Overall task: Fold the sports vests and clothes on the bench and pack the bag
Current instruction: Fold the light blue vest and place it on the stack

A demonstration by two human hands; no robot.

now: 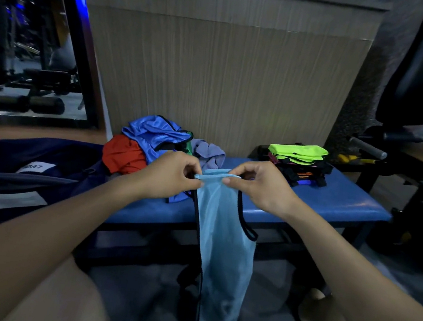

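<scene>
A light blue sports vest (pixel 224 244) with black trim hangs down in front of the blue bench (pixel 333 204), held up by its top edge. My left hand (pixel 174 175) pinches the left end of that edge and my right hand (pixel 260 185) pinches the right end, close together. An unfolded heap of clothes (pixel 151 139), blue, red, green and lilac, lies on the bench's left part. A folded stack (pixel 298 160) topped by neon green pieces sits on the right part. The dark navy bag (pixel 24 177) lies open at the left end.
A wood-panelled wall (pixel 223 76) rises right behind the bench. A black weight bench (pixel 414 148) stands at the right, and a mirror (pixel 28 39) with gym gear fills the left. A sandal (pixel 309 308) is on the floor under the bench.
</scene>
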